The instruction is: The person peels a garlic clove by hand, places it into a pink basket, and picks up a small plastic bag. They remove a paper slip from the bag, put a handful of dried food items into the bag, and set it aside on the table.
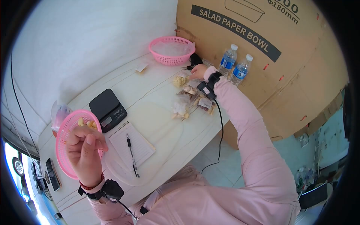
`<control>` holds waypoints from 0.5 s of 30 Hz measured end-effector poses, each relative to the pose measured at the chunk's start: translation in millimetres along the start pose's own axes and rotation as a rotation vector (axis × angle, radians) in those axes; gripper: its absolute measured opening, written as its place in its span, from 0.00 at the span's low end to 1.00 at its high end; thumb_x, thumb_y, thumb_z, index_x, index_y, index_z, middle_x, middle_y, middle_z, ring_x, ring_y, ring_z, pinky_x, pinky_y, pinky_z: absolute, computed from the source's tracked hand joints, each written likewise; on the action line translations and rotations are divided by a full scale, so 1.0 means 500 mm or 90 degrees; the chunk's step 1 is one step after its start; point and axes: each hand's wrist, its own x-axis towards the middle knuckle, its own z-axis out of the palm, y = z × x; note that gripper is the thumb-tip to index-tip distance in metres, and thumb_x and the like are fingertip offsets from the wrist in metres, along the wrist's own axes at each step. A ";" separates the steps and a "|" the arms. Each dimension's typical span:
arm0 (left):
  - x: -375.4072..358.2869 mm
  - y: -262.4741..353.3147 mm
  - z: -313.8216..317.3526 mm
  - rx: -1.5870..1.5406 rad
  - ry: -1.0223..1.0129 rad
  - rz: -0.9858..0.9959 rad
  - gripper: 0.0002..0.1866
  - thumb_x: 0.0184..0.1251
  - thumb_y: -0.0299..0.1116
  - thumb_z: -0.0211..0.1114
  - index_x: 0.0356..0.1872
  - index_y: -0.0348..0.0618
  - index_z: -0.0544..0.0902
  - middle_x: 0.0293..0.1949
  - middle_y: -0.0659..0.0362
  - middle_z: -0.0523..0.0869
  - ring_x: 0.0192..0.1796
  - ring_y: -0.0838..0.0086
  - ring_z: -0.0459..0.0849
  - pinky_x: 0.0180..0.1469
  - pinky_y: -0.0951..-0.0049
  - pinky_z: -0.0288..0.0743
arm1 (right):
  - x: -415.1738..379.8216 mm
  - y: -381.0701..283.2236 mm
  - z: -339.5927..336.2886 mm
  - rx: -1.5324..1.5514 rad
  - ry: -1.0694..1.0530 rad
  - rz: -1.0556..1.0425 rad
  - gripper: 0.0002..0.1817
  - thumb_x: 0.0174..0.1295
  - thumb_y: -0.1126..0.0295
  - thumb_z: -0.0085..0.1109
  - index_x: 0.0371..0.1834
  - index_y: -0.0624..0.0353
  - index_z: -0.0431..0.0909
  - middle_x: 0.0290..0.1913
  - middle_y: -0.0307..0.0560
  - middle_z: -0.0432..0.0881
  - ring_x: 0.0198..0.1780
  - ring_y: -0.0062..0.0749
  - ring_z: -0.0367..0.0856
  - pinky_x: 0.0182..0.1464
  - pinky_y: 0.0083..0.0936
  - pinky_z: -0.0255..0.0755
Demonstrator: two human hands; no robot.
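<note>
Reaching with the right hand to a small clear plastic bag of pale pieces on the white desk, impossible to tell whether gripping; curling the left hand closed over a pink plastic basket; reads "SALAD PAPER BOWL", "Φ180mm" on the brown cardboard box

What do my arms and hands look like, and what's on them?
Your left hand and right hand each have a black wrist strap with a boxy black device and thin black cable. The left also has a dark red bracelet; the right device has a white label. Both sleeves are long, pale pink.
</note>
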 end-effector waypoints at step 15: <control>0.019 0.042 -0.114 -0.051 0.043 0.119 0.08 0.73 0.30 0.49 0.35 0.38 0.72 0.25 0.64 0.65 0.29 0.80 0.63 0.34 0.79 0.58 | -0.031 -0.038 0.015 -0.187 -0.199 0.081 0.61 0.21 0.34 0.75 0.54 0.78 0.71 0.54 0.62 0.77 0.55 0.46 0.78 0.54 0.29 0.72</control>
